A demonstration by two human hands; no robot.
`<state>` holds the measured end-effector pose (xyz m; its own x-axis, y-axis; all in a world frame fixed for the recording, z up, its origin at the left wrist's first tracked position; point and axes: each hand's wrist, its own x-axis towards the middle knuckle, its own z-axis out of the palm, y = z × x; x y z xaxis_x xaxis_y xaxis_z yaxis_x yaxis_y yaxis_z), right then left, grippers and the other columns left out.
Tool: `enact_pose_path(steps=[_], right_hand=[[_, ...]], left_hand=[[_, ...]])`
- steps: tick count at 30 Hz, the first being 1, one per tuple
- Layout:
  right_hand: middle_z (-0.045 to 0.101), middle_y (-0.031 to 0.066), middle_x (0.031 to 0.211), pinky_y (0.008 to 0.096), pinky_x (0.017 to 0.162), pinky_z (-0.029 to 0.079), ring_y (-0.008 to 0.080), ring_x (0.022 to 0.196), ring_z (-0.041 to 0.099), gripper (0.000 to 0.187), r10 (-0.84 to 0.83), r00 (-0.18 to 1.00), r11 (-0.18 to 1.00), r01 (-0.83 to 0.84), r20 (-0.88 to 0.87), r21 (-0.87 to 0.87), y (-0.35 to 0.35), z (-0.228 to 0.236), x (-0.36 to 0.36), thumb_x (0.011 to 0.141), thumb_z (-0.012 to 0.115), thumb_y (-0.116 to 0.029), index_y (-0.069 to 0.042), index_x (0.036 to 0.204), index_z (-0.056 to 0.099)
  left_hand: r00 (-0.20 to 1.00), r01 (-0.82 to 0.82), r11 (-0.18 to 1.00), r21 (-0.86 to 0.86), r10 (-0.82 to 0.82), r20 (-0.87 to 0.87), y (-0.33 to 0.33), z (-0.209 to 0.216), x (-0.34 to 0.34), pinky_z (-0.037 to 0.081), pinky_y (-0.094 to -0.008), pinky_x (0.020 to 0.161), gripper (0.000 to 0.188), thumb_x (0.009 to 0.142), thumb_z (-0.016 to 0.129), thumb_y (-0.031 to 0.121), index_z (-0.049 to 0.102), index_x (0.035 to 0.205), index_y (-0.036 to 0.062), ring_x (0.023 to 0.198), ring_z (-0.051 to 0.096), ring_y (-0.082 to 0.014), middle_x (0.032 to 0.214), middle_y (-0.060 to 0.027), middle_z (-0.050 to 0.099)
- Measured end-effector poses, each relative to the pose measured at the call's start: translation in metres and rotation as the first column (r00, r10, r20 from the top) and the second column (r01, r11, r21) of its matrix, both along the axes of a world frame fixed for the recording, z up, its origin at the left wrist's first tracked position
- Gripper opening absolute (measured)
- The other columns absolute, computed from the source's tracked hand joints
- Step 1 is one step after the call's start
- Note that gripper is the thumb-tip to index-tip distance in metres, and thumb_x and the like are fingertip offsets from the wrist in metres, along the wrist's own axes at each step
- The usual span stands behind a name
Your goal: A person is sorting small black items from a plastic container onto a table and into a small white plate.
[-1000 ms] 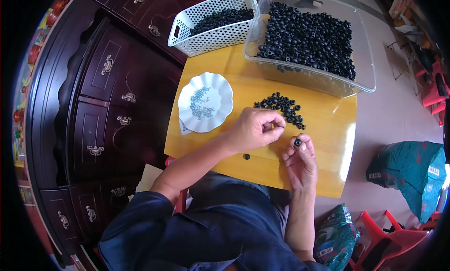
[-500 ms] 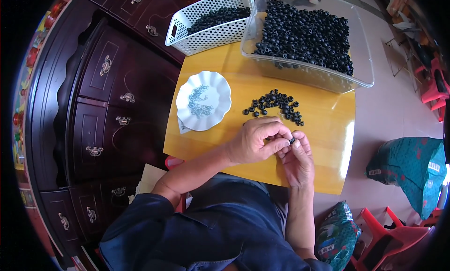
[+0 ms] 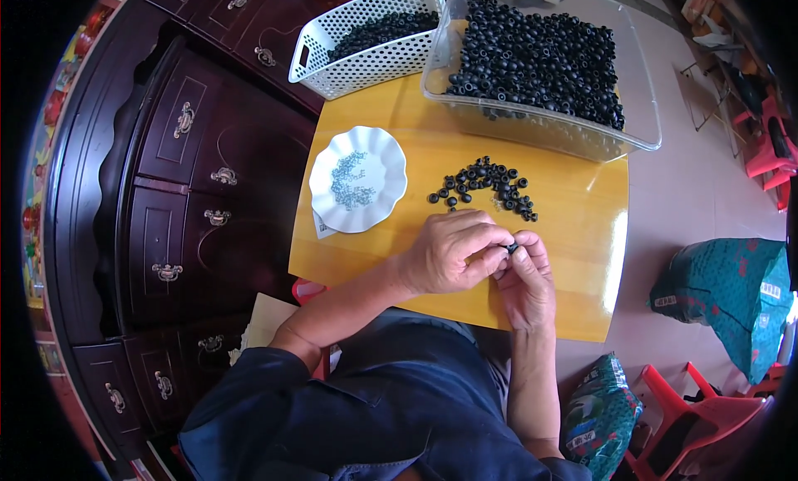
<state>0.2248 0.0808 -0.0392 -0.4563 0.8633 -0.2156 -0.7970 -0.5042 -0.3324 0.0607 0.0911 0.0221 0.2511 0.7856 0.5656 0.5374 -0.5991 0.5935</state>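
Note:
Between the fingertips of both hands is a small black round part (image 3: 512, 248), largely covered by the fingers. My right hand (image 3: 529, 286) pinches it between thumb and index finger. Coming in from the left, my left hand (image 3: 460, 252) is closed in a pinch against the part; whatever those fingers hold is too small to make out. Just beyond the hands lies a loose pile of black round parts (image 3: 486, 182), some with open hollow ends. Left of the pile, a white wavy-rimmed plate (image 3: 384, 194) carries many tiny clear pieces (image 3: 352, 182).
A big clear plastic bin (image 3: 540, 140) full of black parts stands at the table's far right, beside a white perforated basket (image 3: 366, 75) holding more. Dark wooden drawers (image 3: 224, 123) line the left. Teal bags (image 3: 723, 286) and red chairs (image 3: 698, 423) are on the right.
The black part and the fingertips have shifted slightly left, and the left fingers press closer over the part. The whole view has drifted a little; the pile and plate look the same.

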Motion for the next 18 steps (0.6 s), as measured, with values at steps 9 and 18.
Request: enact_pose_path(steps=[9, 18], right_hand=[[0.067, 0.0051, 0.103, 0.0314, 0.092, 0.048, 0.0158, 0.097, 0.062, 0.015, 0.031, 0.999, 0.999, -0.032, -0.02, -0.016, -0.0006, -0.0008, -0.0004, 0.095, 0.066, -0.007, -0.006, 0.11, 0.062], [0.067, 0.0058, 0.103, 0.0353, 0.094, 0.049, 0.0174, 0.098, 0.063, 0.016, 0.016, 0.999, 1.0, -0.016, -0.03, -0.012, -0.0012, -0.0016, 0.0006, 0.095, 0.066, -0.008, -0.006, 0.11, 0.063]], left_hand=[[1.0, 0.017, 1.0, -0.003, -0.017, 0.014, -0.0001, -0.0028, -0.0019, 0.047, -0.0328, 0.054, 0.021, 0.075, 0.075, -0.005, 0.068, 0.091, 0.0051, 0.062, 0.064, -0.0233, 0.075, -0.007, 0.065], [0.998, 0.054, 0.997, -0.056, -0.053, 0.021, -0.0001, 0.0011, -0.0031, 0.048, -0.0322, 0.055, 0.019, 0.077, 0.074, -0.005, 0.069, 0.092, 0.0061, 0.063, 0.063, -0.023, 0.076, -0.006, 0.065]])
